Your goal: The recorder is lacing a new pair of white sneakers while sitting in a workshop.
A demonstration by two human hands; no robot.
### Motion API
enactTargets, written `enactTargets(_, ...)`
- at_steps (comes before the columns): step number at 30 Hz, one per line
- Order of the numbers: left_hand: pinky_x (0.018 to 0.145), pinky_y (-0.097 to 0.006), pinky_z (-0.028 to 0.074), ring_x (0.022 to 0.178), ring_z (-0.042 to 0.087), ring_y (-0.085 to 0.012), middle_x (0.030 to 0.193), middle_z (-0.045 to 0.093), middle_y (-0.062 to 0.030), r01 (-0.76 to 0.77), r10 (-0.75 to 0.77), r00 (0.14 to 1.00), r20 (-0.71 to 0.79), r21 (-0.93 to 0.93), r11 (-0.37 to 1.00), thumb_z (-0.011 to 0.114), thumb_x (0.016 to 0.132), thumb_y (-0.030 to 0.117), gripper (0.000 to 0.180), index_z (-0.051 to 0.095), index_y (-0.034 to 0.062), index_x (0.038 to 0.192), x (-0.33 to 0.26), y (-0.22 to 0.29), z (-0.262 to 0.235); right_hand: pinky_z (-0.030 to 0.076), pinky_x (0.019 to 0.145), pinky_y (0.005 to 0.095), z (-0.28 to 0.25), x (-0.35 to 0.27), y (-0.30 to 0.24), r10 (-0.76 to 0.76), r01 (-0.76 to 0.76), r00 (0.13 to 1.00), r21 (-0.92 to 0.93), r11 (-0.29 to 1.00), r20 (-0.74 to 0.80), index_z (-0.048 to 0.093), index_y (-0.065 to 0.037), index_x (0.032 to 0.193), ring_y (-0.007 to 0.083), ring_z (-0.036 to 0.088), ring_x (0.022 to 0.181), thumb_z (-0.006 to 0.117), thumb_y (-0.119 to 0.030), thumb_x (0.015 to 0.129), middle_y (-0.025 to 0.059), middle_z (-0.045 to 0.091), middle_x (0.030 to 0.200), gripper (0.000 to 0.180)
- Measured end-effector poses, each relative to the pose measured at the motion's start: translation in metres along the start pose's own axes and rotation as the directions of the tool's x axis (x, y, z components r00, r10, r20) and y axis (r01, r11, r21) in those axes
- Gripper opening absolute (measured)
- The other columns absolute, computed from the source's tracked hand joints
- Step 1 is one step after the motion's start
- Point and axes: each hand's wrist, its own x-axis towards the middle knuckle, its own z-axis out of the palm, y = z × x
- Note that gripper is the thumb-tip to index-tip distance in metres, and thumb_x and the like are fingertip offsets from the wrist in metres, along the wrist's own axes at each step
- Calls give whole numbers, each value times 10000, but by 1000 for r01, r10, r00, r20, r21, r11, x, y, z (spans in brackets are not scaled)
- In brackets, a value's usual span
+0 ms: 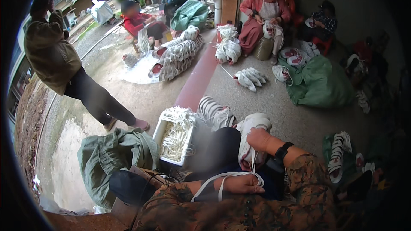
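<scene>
White shoe [252, 139] rests on the person's lap at lower centre of the frame, the right hand [259, 139] apparently gripping its top. The left hand [242, 184] is closed around a white lace [214, 184] running up to it. A tray of laces [175, 134] sits just left.

My lap: blurred patch [214, 154] hides part of white shoe [252, 139]. Right hand [259, 139] fingers tucked behind shoe, grip unclear. Far seated workers' hands too small to read. Right rim dark.
</scene>
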Motion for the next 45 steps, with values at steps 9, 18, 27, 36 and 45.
enactTargets(9, 502, -302, 314, 539, 340, -88, 564, 382, 6, -40, 43, 998, -43, 71, 997, 514, 955, 312, 445, 473, 7, 635, 4, -9, 8, 502, 692, 429, 19, -21, 13, 516, -344, 831, 535, 771, -210, 638, -57, 746, 346, 607, 743, 576, -94, 697, 155, 616, 772, 87)
enactTargets(18, 501, -303, 306, 531, 334, -93, 550, 366, 6, -9, 17, 996, -84, 94, 996, 499, 961, 320, 464, 447, 25, 607, 4, -14, 11, 530, 616, 400, 8, -14, -7, 174, -136, 964, 191, 972, -203, 575, -39, 735, 327, 612, 706, 572, -88, 713, 172, 556, 805, 54)
enactTargets(27, 522, -343, 320, 532, 320, -185, 588, 366, -84, -30, 32, 999, -20, 117, 993, 518, 951, 274, 419, 432, 6, 640, 6, -24, 0, 520, 596, 351, 16, 2, -3, 137, -130, 985, 67, 989, -106, 636, -42, 684, 271, 611, 771, 610, -100, 660, 132, 630, 690, 68)
enactTargets(36, 480, -317, 286, 499, 289, -132, 533, 330, -48, -67, 79, 995, -67, 172, 983, 510, 958, 290, 458, 422, 20, 598, 13, -25, -2, 397, 519, 250, 19, -1, 40, 295, -378, 906, 895, 237, 304, 578, -21, 654, 90, 496, 559, 578, -11, 721, -7, 529, 599, 67)
enactTargets(45, 481, -322, 300, 494, 310, -146, 534, 350, -75, -60, 77, 994, -81, 192, 980, 504, 961, 274, 448, 441, 13, 603, 13, -25, 5, 440, 594, 303, 33, 1, 32, 368, -318, 917, 840, 440, 154, 603, -39, 674, 141, 548, 608, 616, -124, 724, 47, 577, 618, 99)
